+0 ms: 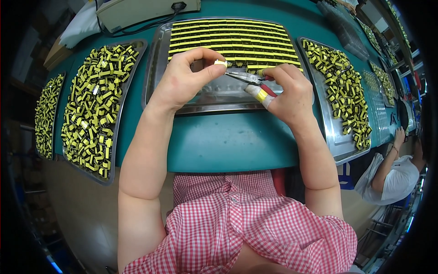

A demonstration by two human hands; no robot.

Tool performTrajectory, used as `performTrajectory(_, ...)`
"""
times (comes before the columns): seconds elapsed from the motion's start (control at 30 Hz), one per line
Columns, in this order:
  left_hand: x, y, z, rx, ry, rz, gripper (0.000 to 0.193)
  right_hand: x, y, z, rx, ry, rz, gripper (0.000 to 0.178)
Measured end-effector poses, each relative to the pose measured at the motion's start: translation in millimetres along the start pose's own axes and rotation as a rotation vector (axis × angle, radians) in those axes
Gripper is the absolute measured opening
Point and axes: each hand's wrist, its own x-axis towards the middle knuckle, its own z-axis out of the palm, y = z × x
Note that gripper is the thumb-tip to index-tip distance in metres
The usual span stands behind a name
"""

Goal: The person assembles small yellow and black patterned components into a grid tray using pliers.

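Between thumb and forefinger my left hand (187, 75) pinches a small yellow-topped component (221, 63). My right hand (289, 91) is closed on a pair of pliers (248, 78) with red handles. Their slim metal jaws point left and reach close to the component; whether they touch it I cannot tell. White and yellow wrapping covers the thumb of my right hand. Both hands are over a metal tray (205, 107), where yellow-and-black components (232, 39) stand in tight, straight rows across the far part. My left hand hides some of the nearest row's left end.
Left of the middle tray, two trays hold loose heaps of the same components (93, 105) (49, 114). Another heaped tray (335, 153) lies to the right. Behind stands a beige box-shaped device (141, 16) with a dark cable. At far right, a co-worker (388, 178) sits beside clear plastic trays.
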Motion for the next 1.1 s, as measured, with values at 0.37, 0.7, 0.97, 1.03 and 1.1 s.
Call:
performTrajectory(0.37,0.4,-1.9,-0.1,0.038,-0.001,-0.013,0.02,-2.0,1.0,3.0,0.015,-0.034,0.049,0.031)
performTrajectory(0.7,0.9,-0.9,0.1,0.028,0.028,-0.005,0.018,0.3,2.1,4.5,-0.004,-0.006,0.001,0.034)
performTrajectory(0.97,-0.1,-0.8,2.0,0.024,0.032,-0.018,0.018,-0.4,2.8,2.9,-0.002,-0.016,0.013,0.035)
performTrajectory(1.03,-0.1,-0.3,2.4,0.02,0.038,-0.008,0.019,-0.4,3.0,2.5,-0.003,-0.019,0.014,0.035)
performTrajectory(1.1,0.2,-1.1,2.6,0.019,0.034,-0.009,0.019,-0.7,3.4,2.3,-0.003,-0.016,0.014,0.035)
